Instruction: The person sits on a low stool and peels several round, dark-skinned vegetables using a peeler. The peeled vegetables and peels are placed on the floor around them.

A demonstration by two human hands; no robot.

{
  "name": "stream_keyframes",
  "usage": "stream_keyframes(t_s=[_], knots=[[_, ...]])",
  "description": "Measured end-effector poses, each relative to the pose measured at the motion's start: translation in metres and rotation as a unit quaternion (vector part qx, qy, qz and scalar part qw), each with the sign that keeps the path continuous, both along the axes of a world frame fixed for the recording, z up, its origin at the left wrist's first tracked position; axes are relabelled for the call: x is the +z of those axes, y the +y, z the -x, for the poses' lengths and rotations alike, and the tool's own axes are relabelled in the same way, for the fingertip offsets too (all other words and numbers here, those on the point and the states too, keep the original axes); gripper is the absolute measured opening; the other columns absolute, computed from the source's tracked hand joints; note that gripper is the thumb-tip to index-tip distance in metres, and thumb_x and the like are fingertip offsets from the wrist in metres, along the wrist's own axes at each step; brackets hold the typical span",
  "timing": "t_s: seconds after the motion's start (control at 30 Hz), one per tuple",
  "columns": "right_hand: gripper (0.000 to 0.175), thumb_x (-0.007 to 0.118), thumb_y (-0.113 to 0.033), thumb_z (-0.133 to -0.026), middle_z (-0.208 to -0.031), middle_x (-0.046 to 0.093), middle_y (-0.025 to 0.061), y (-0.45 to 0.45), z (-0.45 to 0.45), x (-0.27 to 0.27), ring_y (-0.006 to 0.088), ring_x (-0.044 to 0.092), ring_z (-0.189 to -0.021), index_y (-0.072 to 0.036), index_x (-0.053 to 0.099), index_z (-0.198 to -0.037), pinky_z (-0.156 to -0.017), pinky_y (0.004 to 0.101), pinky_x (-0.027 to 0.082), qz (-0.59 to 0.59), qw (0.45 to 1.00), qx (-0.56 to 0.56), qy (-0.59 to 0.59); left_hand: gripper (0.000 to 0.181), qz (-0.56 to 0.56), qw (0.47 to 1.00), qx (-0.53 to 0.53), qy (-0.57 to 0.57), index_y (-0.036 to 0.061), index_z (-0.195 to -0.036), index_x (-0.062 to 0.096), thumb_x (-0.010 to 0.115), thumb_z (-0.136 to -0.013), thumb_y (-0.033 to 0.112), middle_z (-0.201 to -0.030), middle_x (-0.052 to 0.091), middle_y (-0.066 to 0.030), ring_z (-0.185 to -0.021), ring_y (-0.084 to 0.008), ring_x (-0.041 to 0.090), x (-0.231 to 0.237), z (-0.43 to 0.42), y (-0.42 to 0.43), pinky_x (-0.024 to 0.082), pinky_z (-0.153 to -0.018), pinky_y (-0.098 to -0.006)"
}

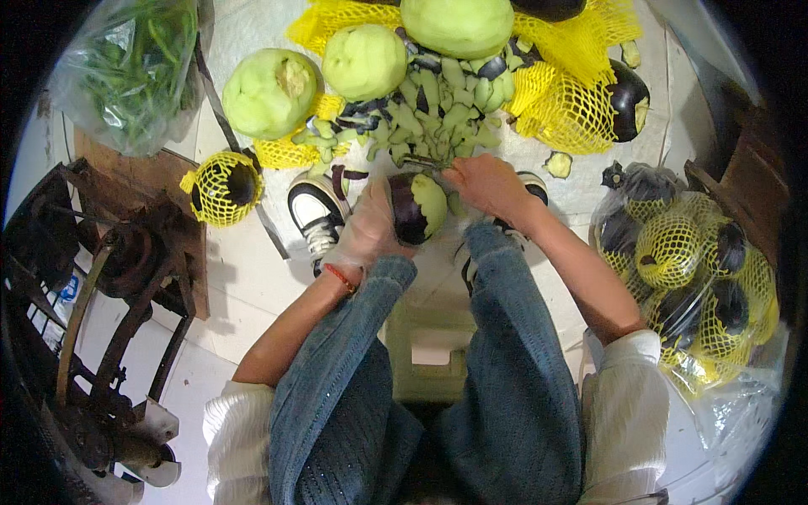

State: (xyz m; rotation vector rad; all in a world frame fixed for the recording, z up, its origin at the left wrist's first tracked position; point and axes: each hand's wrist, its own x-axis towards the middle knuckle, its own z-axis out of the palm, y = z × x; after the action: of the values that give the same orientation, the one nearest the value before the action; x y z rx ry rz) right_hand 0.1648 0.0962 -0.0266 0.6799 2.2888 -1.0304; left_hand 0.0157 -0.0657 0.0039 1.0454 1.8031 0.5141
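Note:
My left hand, in a thin clear glove with a red cord bracelet at the wrist, holds a round eggplant between my knees. Its left side still carries dark purple skin, while pale green flesh shows on the right. In my right hand is a peeler, its blade end just above the eggplant; the handle is mostly hidden by my fingers. Beyond my hands lies a heap of green and purple peelings. Three peeled eggplants sit around the heap: one at left, one beside it, and one at the top.
Yellow foam netting partly covers an unpeeled eggplant. Another netted eggplant lies left. A plastic bag of netted eggplants stands right, a bag of green vegetables upper left. Dark metal machinery borders the left side.

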Motion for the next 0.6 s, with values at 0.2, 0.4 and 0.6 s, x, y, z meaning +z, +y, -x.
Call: stream_keyframes(t_s=[0.2, 0.4, 0.6], knots=[[0.033, 0.040, -0.030, -0.091, -0.087, 0.064, 0.0171, -0.016, -0.015, -0.015, 0.0358, 0.061, -0.080, -0.006, 0.063, -0.089, -0.069, 0.0467, 0.048, 0.019, 0.998, 0.054, 0.012, 0.107, 0.095, 0.995, -0.006, 0.040, -0.0013, -0.127, 0.031, 0.086, -0.038, 0.021, -0.112, 0.047, -0.0214, -0.106, -0.0361, 0.049, -0.001, -0.003, -0.010, 0.040, -0.094, -0.0359], [0.038, 0.043, -0.036, -0.091, -0.081, 0.059, 0.0245, -0.047, -0.004, -0.008, 0.0430, 0.055, -0.079, -0.001, 0.056, -0.088, -0.069, 0.0485, 0.043, 0.115, 0.966, -0.229, 0.018, 0.104, 0.118, 0.865, 0.331, -0.357, 0.0059, -0.133, 0.024, 0.083, -0.047, 0.016, -0.122, 0.049, -0.0143, -0.114, -0.0219, 0.048, -0.007, 0.000, -0.013, 0.038, -0.099, -0.0354], [0.037, 0.045, -0.037, -0.090, -0.072, 0.059, 0.0227, -0.055, 0.020, 0.011, 0.0439, 0.058, -0.072, -0.003, 0.056, -0.084, -0.063, 0.0526, 0.045, 0.081, 0.979, -0.171, 0.080, 0.107, 0.043, 0.973, 0.210, -0.087, 0.0003, -0.136, 0.020, 0.083, -0.050, 0.008, -0.123, 0.045, -0.0153, -0.113, -0.0244, 0.048, -0.004, 0.006, -0.019, 0.040, -0.096, -0.0331]])
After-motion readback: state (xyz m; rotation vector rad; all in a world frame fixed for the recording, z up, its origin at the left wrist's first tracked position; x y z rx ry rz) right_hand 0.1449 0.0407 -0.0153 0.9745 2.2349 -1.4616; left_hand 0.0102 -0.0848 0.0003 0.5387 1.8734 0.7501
